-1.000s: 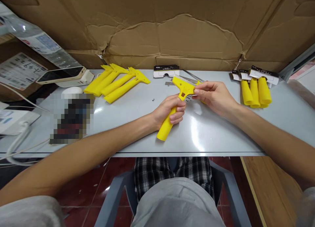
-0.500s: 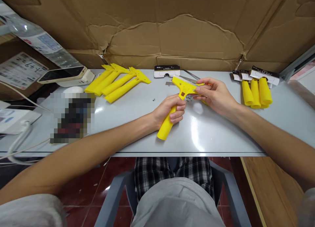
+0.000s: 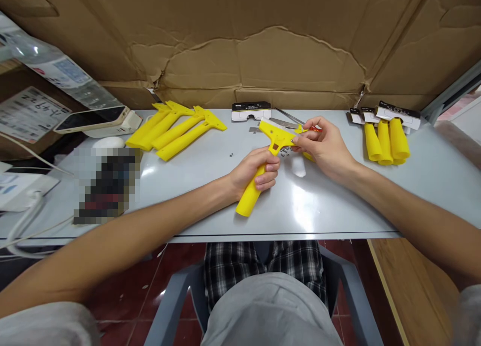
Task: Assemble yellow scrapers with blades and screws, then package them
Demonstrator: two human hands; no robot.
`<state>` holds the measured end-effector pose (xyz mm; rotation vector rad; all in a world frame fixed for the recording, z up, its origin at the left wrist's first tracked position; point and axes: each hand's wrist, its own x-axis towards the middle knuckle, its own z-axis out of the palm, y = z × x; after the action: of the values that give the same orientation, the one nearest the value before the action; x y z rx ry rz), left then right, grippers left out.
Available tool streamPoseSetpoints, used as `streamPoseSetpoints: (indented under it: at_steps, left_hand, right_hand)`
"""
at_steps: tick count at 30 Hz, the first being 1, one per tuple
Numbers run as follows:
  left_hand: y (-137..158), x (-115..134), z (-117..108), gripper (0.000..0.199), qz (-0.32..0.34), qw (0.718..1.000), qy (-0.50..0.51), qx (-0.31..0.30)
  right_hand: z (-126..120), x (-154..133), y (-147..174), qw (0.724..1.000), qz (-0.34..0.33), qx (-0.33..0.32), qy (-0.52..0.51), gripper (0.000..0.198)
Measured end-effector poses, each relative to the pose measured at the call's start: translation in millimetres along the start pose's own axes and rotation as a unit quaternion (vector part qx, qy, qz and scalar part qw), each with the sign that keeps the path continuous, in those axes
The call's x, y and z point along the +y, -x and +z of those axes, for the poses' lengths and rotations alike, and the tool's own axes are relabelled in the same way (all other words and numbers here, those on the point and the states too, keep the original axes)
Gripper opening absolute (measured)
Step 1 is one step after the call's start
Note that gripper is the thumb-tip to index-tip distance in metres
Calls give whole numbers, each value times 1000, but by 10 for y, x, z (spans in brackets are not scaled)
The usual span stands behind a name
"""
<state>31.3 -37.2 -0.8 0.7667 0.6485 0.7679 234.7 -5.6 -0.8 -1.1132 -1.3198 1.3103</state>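
Note:
My left hand (image 3: pixel 257 173) is wrapped around the handle of a yellow scraper (image 3: pixel 248 198), holding it tilted with its wide head up and to the right. A metal strip shows along the head's top edge. My right hand (image 3: pixel 328 143) pinches the right end of the head, its thumb at a small screw (image 3: pixel 292 140). Its other fingers are partly hidden behind the head. Under the head lie several small screws (image 3: pixel 286 150), and one loose screw (image 3: pixel 231 154) rests to the left. Behind my right hand is a tool with a red part (image 3: pixel 314 129).
Several yellow scraper handles (image 3: pixel 184 141) lie to the left. At the right are yellow handles (image 3: pixel 398 140) with black-and-white boxes (image 3: pixel 398 113). Another small box (image 3: pixel 251 110) stands by the cardboard wall (image 3: pixel 300 60). A phone (image 3: pixel 92 119), bottle (image 3: pixel 62 70) and cables occupy the far left.
The right thumb has shifted slightly inward over the screw on the scraper head. The left hand keeps the same hold. The whole view has shifted slightly.

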Motion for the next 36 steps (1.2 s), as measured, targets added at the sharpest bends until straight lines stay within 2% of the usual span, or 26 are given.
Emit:
streamPoseSetpoints:
  at_steps: [9, 16, 19, 21, 23, 25, 28, 33, 36]
  left_hand:
    - [18, 6, 13, 24, 9, 1000, -14, 3]
    - [24, -2, 47, 22, 15, 1000, -20, 6]
    - [11, 21, 36, 24, 18, 1000, -16, 14]
    - [-2, 49, 18, 25, 16, 999, -11, 29]
    - [-15, 79, -2, 26, 14, 999, -4, 47]
    - [-28, 103, -17, 26, 17, 998, 3, 63]
    - [-40, 125, -31, 25, 33, 997, 3, 72]
    - [-54, 135, -55, 27, 47, 996, -13, 73]
    - [-59, 133, -71, 29, 49, 996, -13, 78]
  right_hand:
    - [-15, 11, -32, 999, 24, -18, -12, 70]
    - [31, 6, 11, 1000, 11, -18, 15, 69]
    - [-68, -34, -72, 999, 17, -12, 45, 60]
    - [-238, -99, -179, 994, 0, 13, 104, 49]
    - [-468, -182, -291, 970, -51, 71, 228, 42]
    - [-693, -251, -376, 911, -85, 105, 390, 36]
    - [-890, -279, -436, 849, -60, 74, 520, 37]
    - [-876, -158, -470, 808, -31, 1, 588, 54]
    - [-879, -63, -505, 805, -40, -9, 592, 53]
